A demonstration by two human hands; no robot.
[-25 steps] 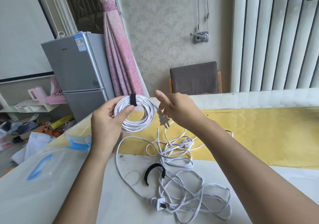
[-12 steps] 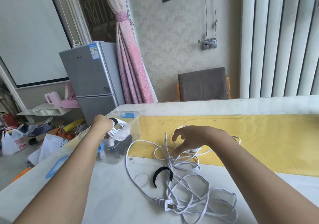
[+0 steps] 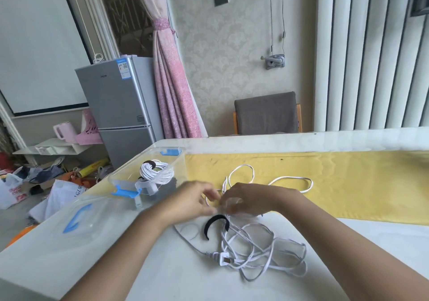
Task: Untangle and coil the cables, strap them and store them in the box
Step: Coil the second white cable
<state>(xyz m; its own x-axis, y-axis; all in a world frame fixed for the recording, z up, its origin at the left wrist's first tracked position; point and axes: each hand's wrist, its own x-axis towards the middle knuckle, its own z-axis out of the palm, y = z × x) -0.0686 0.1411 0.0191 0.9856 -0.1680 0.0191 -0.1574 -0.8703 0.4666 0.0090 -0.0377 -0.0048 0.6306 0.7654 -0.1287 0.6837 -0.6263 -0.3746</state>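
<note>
The left hand (image 3: 192, 202) and right hand (image 3: 251, 198) meet over the cable (image 3: 241, 261) tangled on the counter (image 3: 116, 266), grip too blurred to tell; tugging a loop blind could tighten knots or drag the strap (image 3: 214, 218) off.

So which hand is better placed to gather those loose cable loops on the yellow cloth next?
Probably the right hand: it sits nearest the cable loops on the yellow cloth, which lie on its side. The left hand is nearer the box, farther from them.

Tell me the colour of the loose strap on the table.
The strap is black, seen best in the head view.
</note>
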